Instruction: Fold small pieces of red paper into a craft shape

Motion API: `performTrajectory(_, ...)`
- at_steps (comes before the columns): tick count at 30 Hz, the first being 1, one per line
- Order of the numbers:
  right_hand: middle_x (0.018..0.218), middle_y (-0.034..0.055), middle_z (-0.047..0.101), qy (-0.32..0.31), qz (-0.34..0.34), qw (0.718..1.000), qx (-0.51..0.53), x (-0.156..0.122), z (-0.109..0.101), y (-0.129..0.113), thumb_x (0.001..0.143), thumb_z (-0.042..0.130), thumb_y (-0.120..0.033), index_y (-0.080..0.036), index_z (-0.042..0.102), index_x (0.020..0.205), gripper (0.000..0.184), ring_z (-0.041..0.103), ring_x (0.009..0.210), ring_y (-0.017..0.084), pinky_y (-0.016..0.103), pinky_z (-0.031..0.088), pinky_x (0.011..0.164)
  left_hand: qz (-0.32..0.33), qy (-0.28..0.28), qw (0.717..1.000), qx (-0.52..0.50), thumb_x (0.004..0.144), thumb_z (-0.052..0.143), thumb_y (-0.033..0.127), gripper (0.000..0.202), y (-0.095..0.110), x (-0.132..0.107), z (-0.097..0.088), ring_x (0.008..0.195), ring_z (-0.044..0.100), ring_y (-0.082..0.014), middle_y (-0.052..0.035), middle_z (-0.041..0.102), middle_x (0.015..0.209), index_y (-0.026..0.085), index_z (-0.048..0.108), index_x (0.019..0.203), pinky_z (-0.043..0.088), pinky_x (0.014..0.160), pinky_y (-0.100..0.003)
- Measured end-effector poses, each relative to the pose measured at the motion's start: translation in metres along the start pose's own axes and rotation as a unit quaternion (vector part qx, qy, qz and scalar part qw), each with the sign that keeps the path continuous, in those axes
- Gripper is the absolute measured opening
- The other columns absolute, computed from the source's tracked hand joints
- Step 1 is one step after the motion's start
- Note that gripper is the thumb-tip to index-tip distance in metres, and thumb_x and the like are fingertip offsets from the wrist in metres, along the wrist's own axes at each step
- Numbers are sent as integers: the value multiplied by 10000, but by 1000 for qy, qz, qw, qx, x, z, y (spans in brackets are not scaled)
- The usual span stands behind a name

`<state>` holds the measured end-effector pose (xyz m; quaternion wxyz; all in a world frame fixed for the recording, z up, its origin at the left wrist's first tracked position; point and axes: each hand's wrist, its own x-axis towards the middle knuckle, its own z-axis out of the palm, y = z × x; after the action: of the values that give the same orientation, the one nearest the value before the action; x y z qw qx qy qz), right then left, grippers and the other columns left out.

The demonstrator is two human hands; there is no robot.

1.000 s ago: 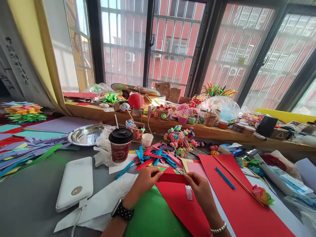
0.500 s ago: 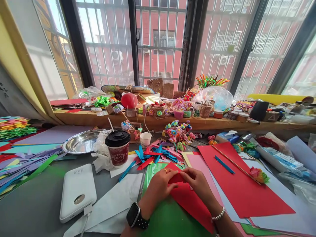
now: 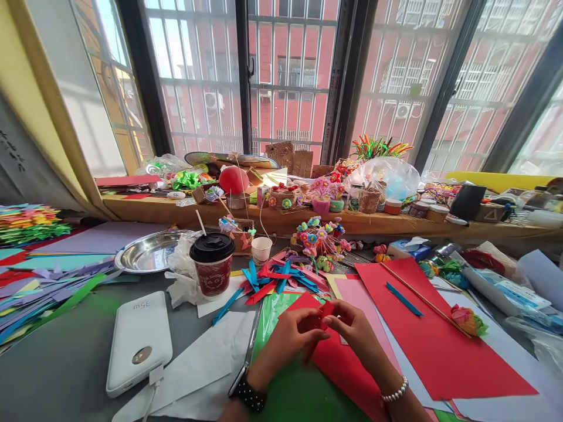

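Note:
A small piece of red paper (image 3: pixel 326 309) is pinched between the fingertips of my right hand (image 3: pixel 357 329). My left hand (image 3: pixel 290 335) meets it from the other side, thumb and fingers curled toward the same piece; its fingertips are partly hidden. Below both hands lies a red paper sheet (image 3: pixel 341 366), slanting across a green board (image 3: pixel 303 390). Behind the hands, folded blue and red paper strips (image 3: pixel 281 275) are heaped together. To the right, a larger red sheet (image 3: pixel 444 340) carries a blue strip (image 3: pixel 404 299) and a thin stick with a paper flower (image 3: pixel 468 319).
At left are a lidded cup (image 3: pixel 213 275) with a straw, a white power bank (image 3: pixel 139 331) with a cable, a metal tray (image 3: pixel 125 266) and many cut strips (image 3: pixel 53 287). A small paper cup (image 3: pixel 261 251) stands near pipe-cleaner flowers (image 3: pixel 319 234). Crafts crowd the window ledge (image 3: pixel 176 212).
My hands have come away from the flat red sheet and now hold a small red piece upright between the fingertips. The left wrist has turned, and the view has shifted slightly.

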<state>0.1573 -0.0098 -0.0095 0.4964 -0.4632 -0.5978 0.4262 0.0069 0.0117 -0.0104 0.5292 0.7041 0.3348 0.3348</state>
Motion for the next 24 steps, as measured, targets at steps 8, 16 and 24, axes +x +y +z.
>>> performTrajectory(8, 602, 1, 547, 6, -17, 1000, -2, 0, -2, 2, 718, 502, -375, -154, 569, 720, 232, 523, 584, 135, 216, 435, 536, -25, -31, 990, -139, 679, 555, 327, 313, -3, 2, 0, 828, 570, -194, -64, 631, 868, 128, 571, 921, 425, 752, -305)
performTrajectory(16, 586, 19, 563, 85, -58, 986, -132, -1, 4, 6, 741, 456, -381, -152, 580, 687, 266, 494, 528, 138, 219, 407, 466, -44, 15, 993, -107, 697, 505, 347, 344, -7, 6, 2, 743, 557, -177, -67, 613, 837, 109, 547, 942, 429, 607, -254)
performTrajectory(24, 664, 53, 622, 175, -66, 967, -174, -5, 15, 15, 729, 484, -363, -157, 569, 809, 236, 566, 576, 166, 245, 467, 512, -27, 61, 994, -90, 719, 475, 366, 304, -16, 7, 5, 717, 541, -176, -53, 586, 740, 91, 548, 824, 410, 582, -243)
